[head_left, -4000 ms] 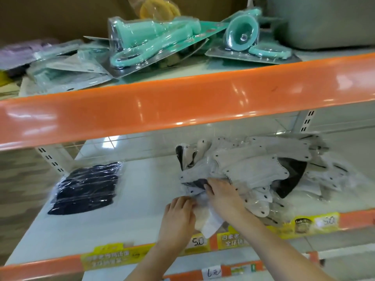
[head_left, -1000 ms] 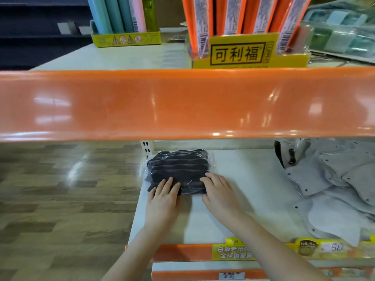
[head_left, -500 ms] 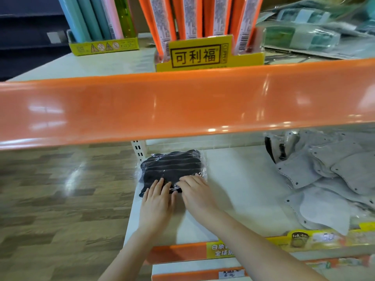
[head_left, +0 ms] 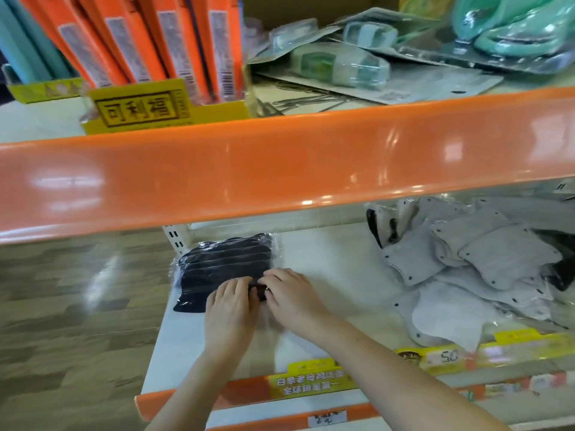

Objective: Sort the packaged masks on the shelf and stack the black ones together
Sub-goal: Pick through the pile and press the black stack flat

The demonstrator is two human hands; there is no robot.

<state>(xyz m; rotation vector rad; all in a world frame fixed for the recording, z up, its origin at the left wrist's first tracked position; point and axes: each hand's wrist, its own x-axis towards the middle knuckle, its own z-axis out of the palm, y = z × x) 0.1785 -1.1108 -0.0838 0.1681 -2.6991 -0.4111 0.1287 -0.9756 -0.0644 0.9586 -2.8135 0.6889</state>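
Note:
A stack of black masks in clear wrappers (head_left: 224, 262) lies at the left end of the white lower shelf (head_left: 329, 269). My left hand (head_left: 230, 306) rests flat on the stack's near edge. My right hand (head_left: 295, 301) sits beside it, its fingertips touching the same edge where the two hands meet. To the right lies a loose pile of grey-white packaged masks (head_left: 485, 259). Black pieces show in it at the right edge (head_left: 563, 275) and at the back left (head_left: 373, 225). The near part of the black stack is hidden under my hands.
The orange rail of the upper shelf (head_left: 280, 163) hangs low over the masks. Above it stand a yellow box of orange packs (head_left: 140, 110) and teal blister packs (head_left: 513, 29). Yellow price tags line the lower shelf's front rail (head_left: 311, 384). Wooden floor (head_left: 77, 306) lies left of the shelf end.
Four seconds ago my hands were digging in the grey-white pile. Since then they moved left onto the black stack, and in the last second drew together at its near edge.

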